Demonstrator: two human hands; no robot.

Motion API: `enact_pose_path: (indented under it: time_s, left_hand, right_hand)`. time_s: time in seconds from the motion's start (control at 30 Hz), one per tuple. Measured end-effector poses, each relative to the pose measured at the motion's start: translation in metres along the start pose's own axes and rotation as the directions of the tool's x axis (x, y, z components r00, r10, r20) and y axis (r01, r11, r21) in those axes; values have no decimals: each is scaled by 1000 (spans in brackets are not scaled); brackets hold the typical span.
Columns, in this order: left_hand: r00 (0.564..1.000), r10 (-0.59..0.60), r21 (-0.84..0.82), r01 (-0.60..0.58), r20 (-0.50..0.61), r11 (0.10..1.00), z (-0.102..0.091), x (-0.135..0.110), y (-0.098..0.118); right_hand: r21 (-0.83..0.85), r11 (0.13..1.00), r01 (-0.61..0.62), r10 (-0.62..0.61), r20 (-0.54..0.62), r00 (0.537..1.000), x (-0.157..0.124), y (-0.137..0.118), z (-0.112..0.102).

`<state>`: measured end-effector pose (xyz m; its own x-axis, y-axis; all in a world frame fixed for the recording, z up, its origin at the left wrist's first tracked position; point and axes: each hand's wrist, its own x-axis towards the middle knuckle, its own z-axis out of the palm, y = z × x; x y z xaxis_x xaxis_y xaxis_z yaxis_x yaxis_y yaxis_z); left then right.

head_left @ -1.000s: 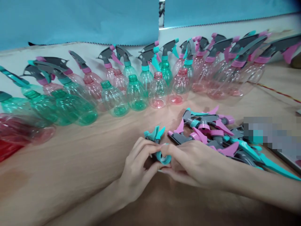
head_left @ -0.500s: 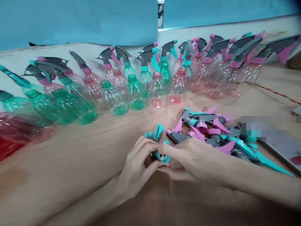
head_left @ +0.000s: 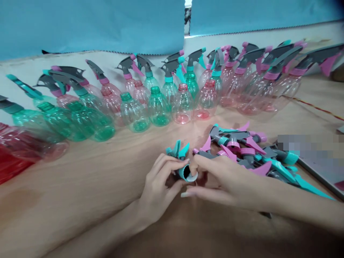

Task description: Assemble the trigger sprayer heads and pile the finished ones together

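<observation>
Head view, hands [head_left: 158, 182] over wooden tabletop [head_left: 88, 179], blue sheeting [head_left: 94, 25]

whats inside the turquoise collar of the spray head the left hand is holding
The turquoise collar shows a dark hollow, with a whitish disc at its opening, by the right hand. Anything deeper cannot be made out in the dark.

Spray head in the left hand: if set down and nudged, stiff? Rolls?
The spray head is likely stiff and light: it looks like moulded plastic, hollow at one end. It probably won't roll far, since its pointed turquoise trigger juts out. The whitish disc might slip off, as it shows at the open end's rim, by the right hand.
</observation>
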<state>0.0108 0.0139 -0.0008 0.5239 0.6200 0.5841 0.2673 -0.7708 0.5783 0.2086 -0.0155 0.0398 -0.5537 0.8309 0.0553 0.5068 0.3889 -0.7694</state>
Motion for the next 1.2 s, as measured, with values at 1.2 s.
enact_pose_path:
  time_s: [1.2]
  left_hand:
    - [988,144,55,-141,-49,988,-1,2,3]
  right_hand:
    - [563,757,-332,168,324,931,3,5,-15]
